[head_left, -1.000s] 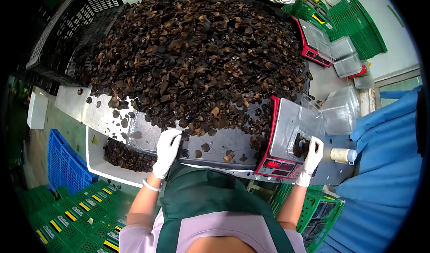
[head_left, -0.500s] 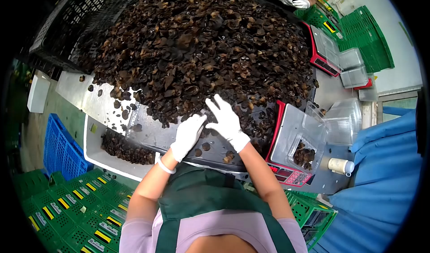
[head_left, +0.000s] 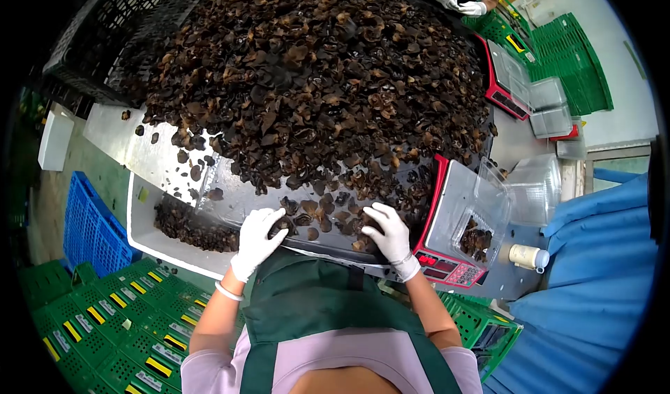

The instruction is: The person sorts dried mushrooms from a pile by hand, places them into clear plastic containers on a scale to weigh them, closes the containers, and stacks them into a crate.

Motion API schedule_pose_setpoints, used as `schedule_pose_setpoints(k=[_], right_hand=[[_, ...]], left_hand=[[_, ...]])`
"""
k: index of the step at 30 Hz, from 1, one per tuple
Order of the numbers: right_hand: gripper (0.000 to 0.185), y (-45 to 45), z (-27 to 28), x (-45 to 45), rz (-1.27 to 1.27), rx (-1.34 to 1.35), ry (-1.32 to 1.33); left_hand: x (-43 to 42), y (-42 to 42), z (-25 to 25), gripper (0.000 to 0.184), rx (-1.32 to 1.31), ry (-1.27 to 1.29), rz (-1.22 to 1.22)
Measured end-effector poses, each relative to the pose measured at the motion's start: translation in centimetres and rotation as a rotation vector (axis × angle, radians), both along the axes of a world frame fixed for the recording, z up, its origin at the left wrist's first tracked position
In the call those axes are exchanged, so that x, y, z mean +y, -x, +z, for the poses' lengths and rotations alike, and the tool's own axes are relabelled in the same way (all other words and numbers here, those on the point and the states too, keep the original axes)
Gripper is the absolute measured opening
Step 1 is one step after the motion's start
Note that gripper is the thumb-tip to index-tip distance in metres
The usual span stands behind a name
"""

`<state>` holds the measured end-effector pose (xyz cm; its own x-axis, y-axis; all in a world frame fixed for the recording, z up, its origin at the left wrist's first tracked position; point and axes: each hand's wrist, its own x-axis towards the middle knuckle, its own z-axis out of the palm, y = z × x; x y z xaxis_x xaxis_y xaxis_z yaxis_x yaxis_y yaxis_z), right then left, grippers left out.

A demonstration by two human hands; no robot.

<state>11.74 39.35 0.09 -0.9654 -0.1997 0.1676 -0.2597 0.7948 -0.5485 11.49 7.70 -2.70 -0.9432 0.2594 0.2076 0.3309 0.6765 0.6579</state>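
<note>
A big heap of dark brown wood ear mushrooms [head_left: 314, 87] covers the table. My left hand [head_left: 258, 240], in a white glove, rests at the table's near edge with thumb and fingers apart, touching a few loose pieces. My right hand [head_left: 391, 237], also gloved, lies at the near edge with its fingers spread beside other pieces. Between the two hands, several loose mushrooms [head_left: 324, 212] are scattered on the dark tabletop. To the right of my right hand stands a red scale [head_left: 453, 226], with a clear plastic box [head_left: 477, 240] of mushrooms on its pan.
A white foam box [head_left: 150, 226] with mushrooms is at the left, and a black crate [head_left: 91, 66] lies behind it. Clear boxes [head_left: 534, 188] and a bottle [head_left: 527, 257] stand right. Another person's gloved hands [head_left: 457, 0] are across the table, near a second scale [head_left: 502, 80].
My hands have moved apart and back toward the table's near edge, the left to the left and the right to the right. Loose mushrooms now lie spread between them.
</note>
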Motion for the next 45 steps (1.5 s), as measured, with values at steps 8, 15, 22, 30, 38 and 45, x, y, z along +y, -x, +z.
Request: schedule_pose_setpoints(k=[8,15,22,30,38,45], right_hand=[[0.034,4.0,-2.8,-5.3,0.035,0.100,-0.154],[0.007,2.5,-2.2,-3.1,-0.019,0.033,0.169],[0.035,7.2,-0.8,-1.4,-0.127,0.150,-0.098],[0.015,7.3,-3.1,-0.1,-0.281,-0.595,0.840],[0.025,4.6,-2.8,0.7,-0.255,-0.766,1.807],[0.028,2.7,2.4,-3.4,-0.123,-0.556,1.040]], left_hand=[[2.1,2.4,0.1,0.027,0.210,0.020,0.026],[5.5,4.1,-2.0,0.039,0.131,0.266,-0.204],[5.8,4.9,-2.0,0.026,0.107,-0.074,-0.068],[3.0,4.3,1.5,0.029,-0.591,-0.861,0.106],[6.2,4.0,3.0,0.031,-1.116,-1.284,-0.165],[10.3,3.9,1.6,0.050,-1.367,-1.490,-0.186]])
